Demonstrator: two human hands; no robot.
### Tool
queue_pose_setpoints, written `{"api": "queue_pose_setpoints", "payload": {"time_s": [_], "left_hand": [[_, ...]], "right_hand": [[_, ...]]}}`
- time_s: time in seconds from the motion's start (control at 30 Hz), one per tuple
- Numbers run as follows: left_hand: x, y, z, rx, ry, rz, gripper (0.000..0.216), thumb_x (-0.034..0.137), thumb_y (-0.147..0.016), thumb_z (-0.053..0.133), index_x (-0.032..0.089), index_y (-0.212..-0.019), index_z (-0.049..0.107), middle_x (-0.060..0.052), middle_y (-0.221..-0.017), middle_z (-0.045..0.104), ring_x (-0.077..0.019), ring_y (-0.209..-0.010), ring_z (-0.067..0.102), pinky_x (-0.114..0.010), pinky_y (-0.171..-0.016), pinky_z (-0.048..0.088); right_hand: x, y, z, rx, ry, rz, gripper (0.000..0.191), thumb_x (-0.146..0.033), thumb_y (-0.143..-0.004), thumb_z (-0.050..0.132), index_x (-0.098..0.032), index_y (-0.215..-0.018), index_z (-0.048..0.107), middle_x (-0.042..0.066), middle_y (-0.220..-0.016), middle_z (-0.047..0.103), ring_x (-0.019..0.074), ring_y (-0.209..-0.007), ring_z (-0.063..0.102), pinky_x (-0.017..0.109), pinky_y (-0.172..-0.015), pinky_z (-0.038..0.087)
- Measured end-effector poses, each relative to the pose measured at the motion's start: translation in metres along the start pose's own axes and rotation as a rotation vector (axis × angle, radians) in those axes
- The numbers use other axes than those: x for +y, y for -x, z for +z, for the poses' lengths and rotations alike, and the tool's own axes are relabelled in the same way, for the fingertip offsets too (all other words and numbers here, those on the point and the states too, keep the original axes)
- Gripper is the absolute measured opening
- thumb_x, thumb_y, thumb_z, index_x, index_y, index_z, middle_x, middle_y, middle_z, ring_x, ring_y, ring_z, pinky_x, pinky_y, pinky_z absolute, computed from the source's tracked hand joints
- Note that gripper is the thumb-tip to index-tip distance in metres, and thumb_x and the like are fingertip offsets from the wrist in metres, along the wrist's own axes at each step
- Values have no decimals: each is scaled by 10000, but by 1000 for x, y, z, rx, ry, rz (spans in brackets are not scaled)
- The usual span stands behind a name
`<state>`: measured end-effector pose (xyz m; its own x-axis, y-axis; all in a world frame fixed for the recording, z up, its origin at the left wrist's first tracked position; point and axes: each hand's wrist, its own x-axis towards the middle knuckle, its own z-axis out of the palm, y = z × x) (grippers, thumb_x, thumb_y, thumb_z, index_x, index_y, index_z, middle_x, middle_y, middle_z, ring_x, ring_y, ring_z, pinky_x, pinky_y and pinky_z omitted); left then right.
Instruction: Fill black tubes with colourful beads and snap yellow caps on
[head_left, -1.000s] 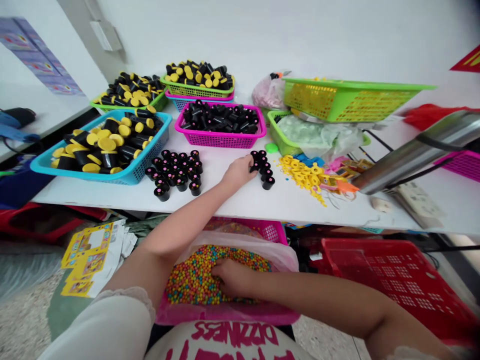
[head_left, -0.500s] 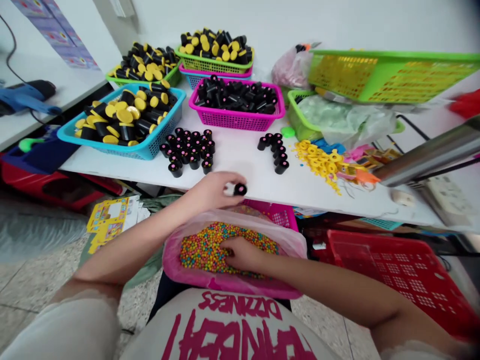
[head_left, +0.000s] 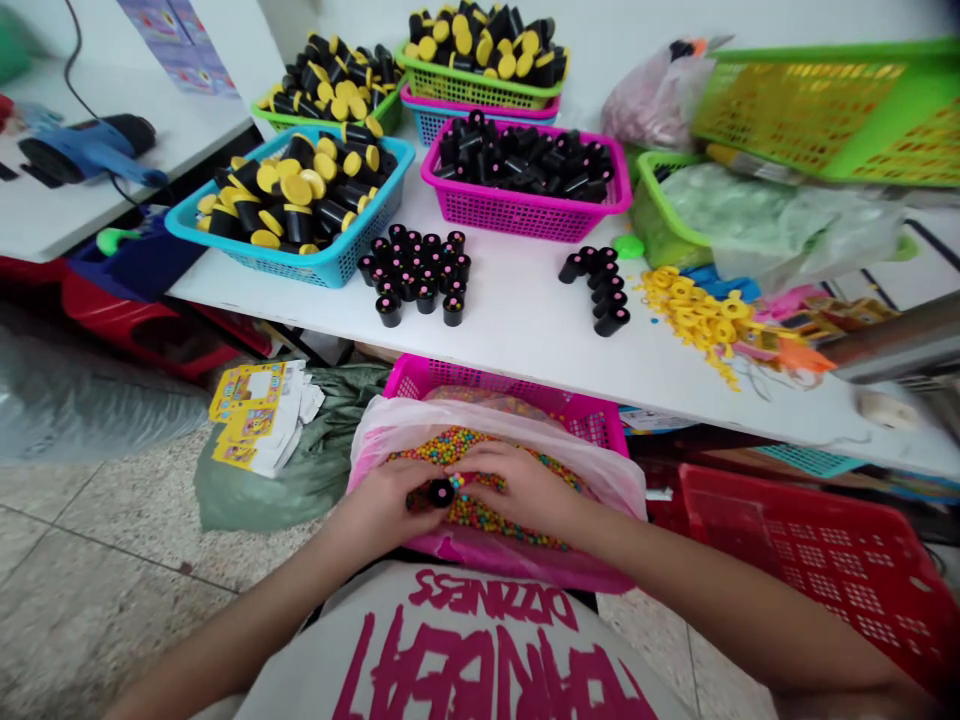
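My left hand [head_left: 386, 500] grips a small black tube [head_left: 439, 492] over a pink basket [head_left: 517, 392] on my lap, lined with a plastic bag full of tiny coloured beads [head_left: 480, 512]. Beside the tube's mouth, my right hand [head_left: 521, 487] rests on the beads with its fingers curled; whether it pinches any beads is hidden. On the white table [head_left: 525, 330] above stand a cluster of upright black tubes [head_left: 416, 272] and a short row of black tubes [head_left: 600, 285].
A blue basket [head_left: 300, 215], two green baskets and a pink basket [head_left: 525, 180] of black tubes fill the table's back. Yellow rings [head_left: 694, 315] lie at right. A red crate [head_left: 817, 570] stands on the floor, and printed cards [head_left: 251, 415] lie at left.
My left hand took one black tube from the short row on the table and brought it down to the bead basket. My right hand stayed in the beads. The view tilted down.
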<state>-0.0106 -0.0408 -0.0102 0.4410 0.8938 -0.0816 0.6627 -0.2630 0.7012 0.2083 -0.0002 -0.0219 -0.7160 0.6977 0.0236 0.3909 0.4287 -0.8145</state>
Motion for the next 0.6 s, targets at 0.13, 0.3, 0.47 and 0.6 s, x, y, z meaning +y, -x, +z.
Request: {"api": "queue_pose_setpoints", "payload": {"time_s": [0.13,0.3,0.47,0.6], "left_hand": [[-3,-4,3,1,17,-4,270,227,-763,679,237,-1033,677,-24,-975,747,-198,-889,689,-311,-810,533],[-5,-6,4,9,50,7,273,219,-764,677,229,-1037,672,-24,-1005,746,-200,-920,687,-316,-839,530],[-4,-9,2,14,63,25,267,207,-762,676,216,-1029,666,-40,-1033,737,-212,-961,680,-325,-858,528],[-3,-10,3,-4,80,16,281,231,-778,677,212,-1058,665,-47,-1035,738,-215,-961,680,-343,-867,532]], "right_hand": [[-9,2,-1,42,307,-150,307,-183,-953,480,-238,-1203,649,95,-1156,616,209,-1062,557,393,-929,468],[-18,5,-3,-40,633,-310,342,-198,-973,434,-155,-1284,568,153,-1103,606,289,-1106,505,535,-951,405],[-30,6,-5,-18,803,-400,337,-164,-989,353,-99,-1232,576,164,-1080,618,315,-1146,475,612,-998,333],[-33,8,-13,-10,772,-354,353,-159,-987,358,-128,-1280,551,159,-1108,615,301,-1154,480,604,-1016,339]]}}
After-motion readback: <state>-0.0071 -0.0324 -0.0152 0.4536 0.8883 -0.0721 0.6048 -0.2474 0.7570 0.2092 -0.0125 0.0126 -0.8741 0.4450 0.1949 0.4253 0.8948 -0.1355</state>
